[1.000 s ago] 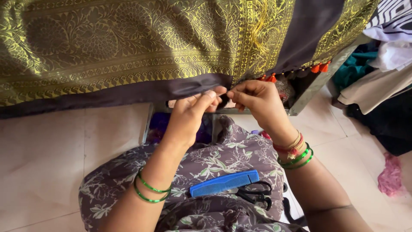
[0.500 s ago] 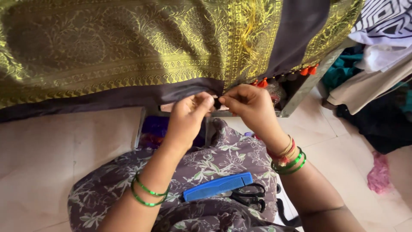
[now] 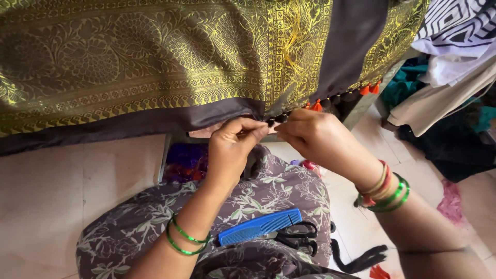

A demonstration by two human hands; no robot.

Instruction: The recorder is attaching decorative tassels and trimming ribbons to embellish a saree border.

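I see both hands pinched on the cloth [image 3: 155, 67] hem — left hand [image 3: 232, 150], right hand [image 3: 318, 139] — comb [image 3: 260, 227] on lap.

The floor [image 3: 77, 191] is pale tile with visible joints. The seated person's lap, in grey floral cloth [image 3: 155, 222], rests on the floor and carries a blue comb [image 3: 260, 227] with black scissors [image 3: 297, 236] just beside it, touching. On the floor at right lie a black tassel bundle [image 3: 361, 257], a pink scrap [image 3: 451, 201] and a small red scrap [image 3: 378, 272]. A purple cloth [image 3: 186, 161] lies beyond the lap. A heap of clothes [image 3: 454, 103] sits at far right.
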